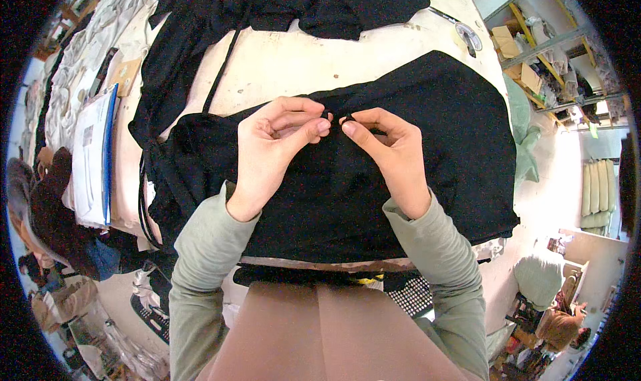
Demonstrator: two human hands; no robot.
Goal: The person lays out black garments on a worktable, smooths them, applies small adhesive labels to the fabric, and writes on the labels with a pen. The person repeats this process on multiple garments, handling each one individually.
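Observation:
A large piece of black fabric (310,195) lies spread over the near part of the pale table (320,60). Above its upper edge, my left hand (280,135) pinches a small bit of black material between thumb and fingers. Facing it, a short gap to the right, my right hand (383,130) pinches another small black bit at its fingertips. Whether the two bits are one piece or part of the fabric, I cannot tell. More black cloth (320,5) lies at the far side, and a thin black cord (223,73) runs from it towards the near fabric.
A blue-edged folder with papers (92,155) lies at the left, near crumpled white cloth (80,75). A roll of clear tape (468,35) is at the far right of the table. Shelving (546,45) stands beyond it. A person in brown (561,328) is at the lower right.

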